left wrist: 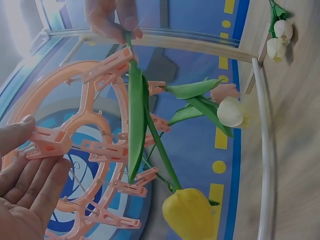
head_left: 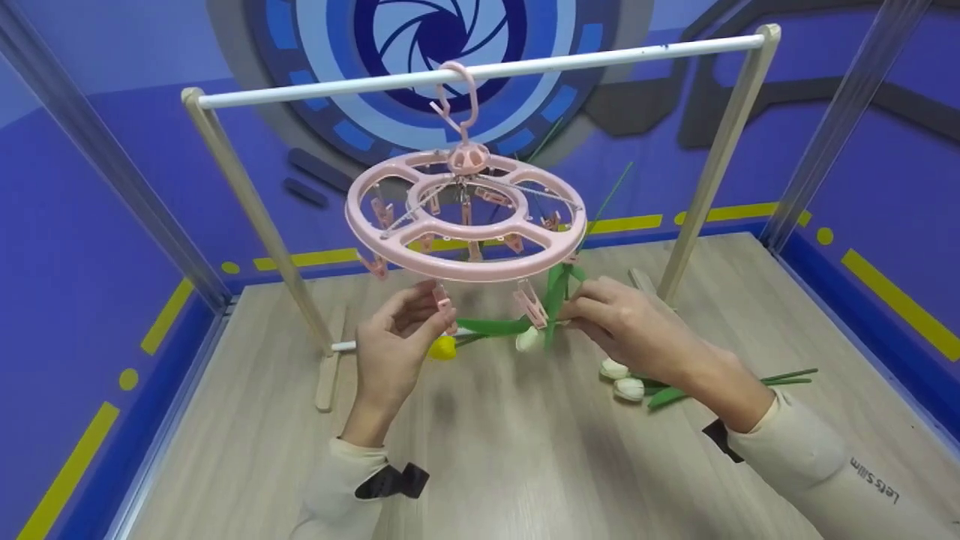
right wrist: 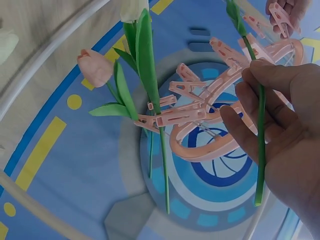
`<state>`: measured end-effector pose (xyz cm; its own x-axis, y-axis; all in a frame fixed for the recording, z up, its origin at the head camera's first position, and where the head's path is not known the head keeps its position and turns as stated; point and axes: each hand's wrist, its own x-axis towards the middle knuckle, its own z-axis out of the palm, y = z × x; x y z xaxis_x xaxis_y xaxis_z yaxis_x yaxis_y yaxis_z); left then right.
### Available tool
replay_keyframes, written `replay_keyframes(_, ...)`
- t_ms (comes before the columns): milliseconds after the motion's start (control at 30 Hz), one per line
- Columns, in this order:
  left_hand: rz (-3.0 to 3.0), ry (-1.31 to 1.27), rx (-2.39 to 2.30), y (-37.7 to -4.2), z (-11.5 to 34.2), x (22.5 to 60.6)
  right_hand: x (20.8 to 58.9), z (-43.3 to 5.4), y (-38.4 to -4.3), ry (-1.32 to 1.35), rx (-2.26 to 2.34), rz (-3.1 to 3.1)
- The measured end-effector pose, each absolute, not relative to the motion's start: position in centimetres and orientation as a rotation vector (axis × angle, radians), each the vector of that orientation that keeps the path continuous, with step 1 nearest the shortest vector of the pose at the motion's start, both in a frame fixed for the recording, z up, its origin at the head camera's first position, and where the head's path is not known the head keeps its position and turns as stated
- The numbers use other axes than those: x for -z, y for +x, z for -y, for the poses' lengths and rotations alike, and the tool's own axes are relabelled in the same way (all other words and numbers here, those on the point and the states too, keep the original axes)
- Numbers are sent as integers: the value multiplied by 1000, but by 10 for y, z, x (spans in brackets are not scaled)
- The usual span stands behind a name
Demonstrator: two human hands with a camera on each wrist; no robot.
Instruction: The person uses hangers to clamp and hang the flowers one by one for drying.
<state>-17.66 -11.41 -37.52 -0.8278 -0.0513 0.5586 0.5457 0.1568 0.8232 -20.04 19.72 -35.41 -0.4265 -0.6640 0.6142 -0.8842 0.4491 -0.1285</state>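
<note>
A pink clip hanger (head_left: 466, 266) hangs by its hook, with small pegs dangling around its rings. My left hand (head_left: 394, 349) pinches one pink peg (left wrist: 50, 142) at the front left of the rim. In my right hand (head_left: 637, 326) is the green stem (right wrist: 261, 145) of a yellow tulip (left wrist: 187, 212), held between thumb and fingers. The yellow bloom points left, below the peg at my left hand. A white tulip (right wrist: 134, 10) and a pink tulip (right wrist: 95, 68) hang head-down from other pegs of the hanger.
The hanger's hook is over the white bar (head_left: 600, 58) of a rack with wooden posts (head_left: 259, 217). White tulips (head_left: 628, 388) lie on the wooden table (head_left: 480, 480) to the right, under my right forearm. Blue patterned walls (head_left: 90, 247) surround the table.
</note>
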Motion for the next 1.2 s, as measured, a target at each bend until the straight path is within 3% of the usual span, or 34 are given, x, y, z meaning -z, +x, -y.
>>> replay_keyframes(533,2071,-508,1725,-172,112,385,358,-200,-207,1180,-567,2256)
replay_keyframes(1200,2091,-529,1716,-171,106,395,360,-206,-196,1348,-839,2061)
